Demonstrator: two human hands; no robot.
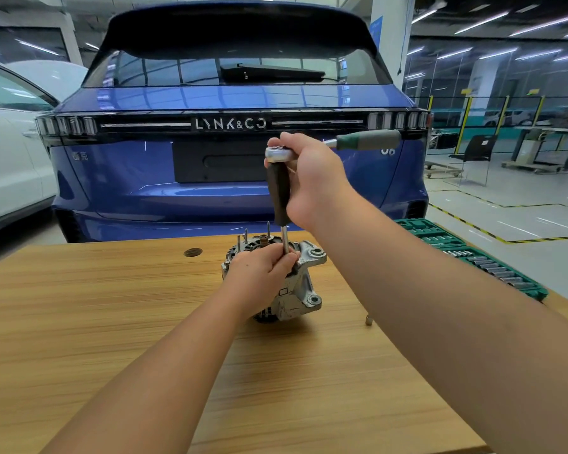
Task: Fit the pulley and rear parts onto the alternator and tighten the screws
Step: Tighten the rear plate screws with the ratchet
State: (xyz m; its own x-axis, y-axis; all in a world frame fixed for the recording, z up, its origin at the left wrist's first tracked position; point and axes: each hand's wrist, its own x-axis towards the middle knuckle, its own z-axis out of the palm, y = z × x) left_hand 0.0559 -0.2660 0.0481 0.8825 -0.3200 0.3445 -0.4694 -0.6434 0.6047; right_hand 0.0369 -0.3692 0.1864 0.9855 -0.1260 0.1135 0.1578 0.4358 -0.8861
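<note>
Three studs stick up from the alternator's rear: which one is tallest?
The rightmost stud, nearest the driver shaft; the other two, left of it, stand shorter.

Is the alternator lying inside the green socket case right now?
No, the alternator stands on the wooden table, apart from the green socket case.

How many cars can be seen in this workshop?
2. A blue car stands straight ahead beyond the wooden table; a white car sits at the left edge, partly cut off. Others may be hidden.
</note>
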